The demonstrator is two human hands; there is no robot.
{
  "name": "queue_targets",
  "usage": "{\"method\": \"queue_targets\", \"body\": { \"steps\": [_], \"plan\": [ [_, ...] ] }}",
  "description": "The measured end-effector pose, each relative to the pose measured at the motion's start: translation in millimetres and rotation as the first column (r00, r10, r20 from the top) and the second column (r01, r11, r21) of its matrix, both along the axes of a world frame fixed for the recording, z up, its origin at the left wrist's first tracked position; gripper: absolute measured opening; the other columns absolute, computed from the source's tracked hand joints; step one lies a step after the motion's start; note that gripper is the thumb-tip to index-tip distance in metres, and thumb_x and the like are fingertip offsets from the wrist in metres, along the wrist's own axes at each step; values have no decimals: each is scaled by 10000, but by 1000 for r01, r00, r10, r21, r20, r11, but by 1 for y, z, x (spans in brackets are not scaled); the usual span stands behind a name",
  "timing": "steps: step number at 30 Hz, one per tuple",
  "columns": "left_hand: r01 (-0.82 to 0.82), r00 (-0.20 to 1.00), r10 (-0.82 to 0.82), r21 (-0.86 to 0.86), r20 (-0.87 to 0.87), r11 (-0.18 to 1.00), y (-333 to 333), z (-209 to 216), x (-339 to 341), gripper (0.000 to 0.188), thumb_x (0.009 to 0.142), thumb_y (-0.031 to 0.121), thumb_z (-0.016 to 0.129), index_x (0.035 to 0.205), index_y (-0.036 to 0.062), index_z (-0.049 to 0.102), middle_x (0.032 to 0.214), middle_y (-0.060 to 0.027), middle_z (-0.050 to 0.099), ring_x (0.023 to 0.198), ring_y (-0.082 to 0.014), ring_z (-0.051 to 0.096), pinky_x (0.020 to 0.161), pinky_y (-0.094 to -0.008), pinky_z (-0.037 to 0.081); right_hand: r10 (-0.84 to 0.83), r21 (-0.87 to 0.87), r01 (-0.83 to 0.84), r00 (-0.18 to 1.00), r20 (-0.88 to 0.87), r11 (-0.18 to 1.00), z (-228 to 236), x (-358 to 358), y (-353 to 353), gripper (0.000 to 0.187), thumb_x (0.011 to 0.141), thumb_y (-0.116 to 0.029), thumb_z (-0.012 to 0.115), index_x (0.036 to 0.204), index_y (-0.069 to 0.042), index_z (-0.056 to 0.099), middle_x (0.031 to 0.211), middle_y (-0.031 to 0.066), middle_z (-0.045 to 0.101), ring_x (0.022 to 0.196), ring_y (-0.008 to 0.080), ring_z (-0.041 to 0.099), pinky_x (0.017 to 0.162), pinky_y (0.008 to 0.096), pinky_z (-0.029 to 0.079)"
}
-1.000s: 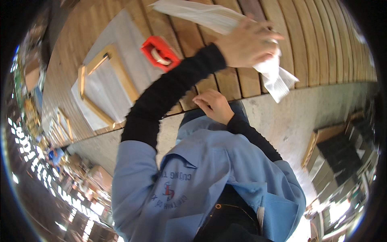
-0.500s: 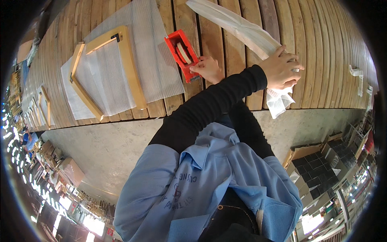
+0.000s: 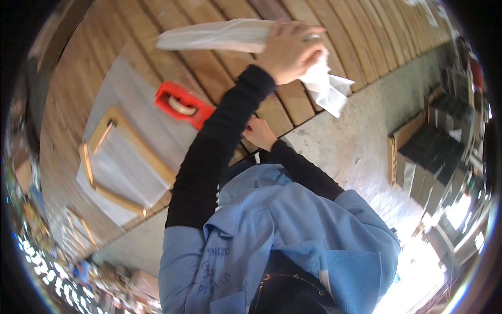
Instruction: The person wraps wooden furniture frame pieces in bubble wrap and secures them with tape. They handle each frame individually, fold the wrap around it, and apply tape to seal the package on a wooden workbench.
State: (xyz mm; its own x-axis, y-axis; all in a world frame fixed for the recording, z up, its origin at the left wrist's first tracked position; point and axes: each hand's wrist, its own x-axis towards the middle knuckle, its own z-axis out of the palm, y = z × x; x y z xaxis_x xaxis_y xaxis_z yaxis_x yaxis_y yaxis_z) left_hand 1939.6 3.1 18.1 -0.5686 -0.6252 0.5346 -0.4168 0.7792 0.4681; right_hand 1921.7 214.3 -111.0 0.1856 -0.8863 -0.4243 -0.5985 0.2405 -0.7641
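My arms cross over the slatted wooden table. My left hand (image 3: 293, 51) reaches over to the right, closed round a long bundle in white foam wrap (image 3: 219, 35). Loose wrap (image 3: 328, 89) hangs from the bundle's near end, past the table edge. A red tape dispenser (image 3: 180, 103) with a pale roll lies on the table, its near end hidden behind my left forearm. My right hand (image 3: 260, 134) is pinched closed just beyond that forearm, close to the dispenser. What its fingertips hold cannot be made out.
Angled wooden frame pieces (image 3: 141, 146) lie on a sheet of white foam (image 3: 117, 99) to the left. More frame pieces (image 3: 81, 227) rest farther left along the table. Stacked boxes with dark tops (image 3: 434, 149) stand on the concrete floor (image 3: 355, 141) at right.
My view has swung round, so the table slants. My left hand still grips the wrapped bundle. My right hand, earlier at the dispenser's near end, now appears farther from its visible part.
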Motion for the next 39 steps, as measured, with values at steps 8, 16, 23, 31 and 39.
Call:
{"method": "queue_targets", "body": {
  "steps": [8,16,23,31,39],
  "plan": [
    [53,998,-54,30,45,998,-6,23,-17,127,915,271,670,997,174,658,1395,27,593,1293,-274,504,1090,-580,304,-202,85,194,735,647,977,189,-200,-93,334,1031,-361,603,939,-51,688,789,-6,649,690,79,551,653,249,433],
    [91,994,-91,16,61,996,-5,29,-17,112,937,190,639,1028,132,669,1430,-60,583,1275,-320,504,1070,-469,343,-304,139,285,940,151,948,128,-210,-136,621,856,-624,734,719,-19,699,615,20,583,591,115,562,566,291,444],
    [129,989,-132,41,62,991,0,39,-20,199,927,257,674,1064,115,646,1412,-77,579,1276,-311,507,1075,-499,320,-429,-225,390,889,-162,893,114,-234,-77,619,757,-618,816,683,-37,618,624,59,618,554,217,587,566,356,475],
    [-312,902,318,66,-292,948,-23,67,-64,348,1025,243,553,1275,10,620,1261,-177,644,1156,-323,610,965,-420,472,-383,-638,210,912,-145,741,45,-219,-136,1062,587,-542,943,1377,-10,473,1196,216,623,1159,427,592,950,487,510],
    [-420,846,527,509,-80,751,130,26,99,390,1033,125,519,1399,-8,507,1381,-193,561,1306,-348,513,1122,-422,375,-347,-357,181,804,-483,917,-32,-274,-212,926,630,-618,861,1218,62,642,1296,287,585,1203,465,549,962,538,486]
  ]
}}
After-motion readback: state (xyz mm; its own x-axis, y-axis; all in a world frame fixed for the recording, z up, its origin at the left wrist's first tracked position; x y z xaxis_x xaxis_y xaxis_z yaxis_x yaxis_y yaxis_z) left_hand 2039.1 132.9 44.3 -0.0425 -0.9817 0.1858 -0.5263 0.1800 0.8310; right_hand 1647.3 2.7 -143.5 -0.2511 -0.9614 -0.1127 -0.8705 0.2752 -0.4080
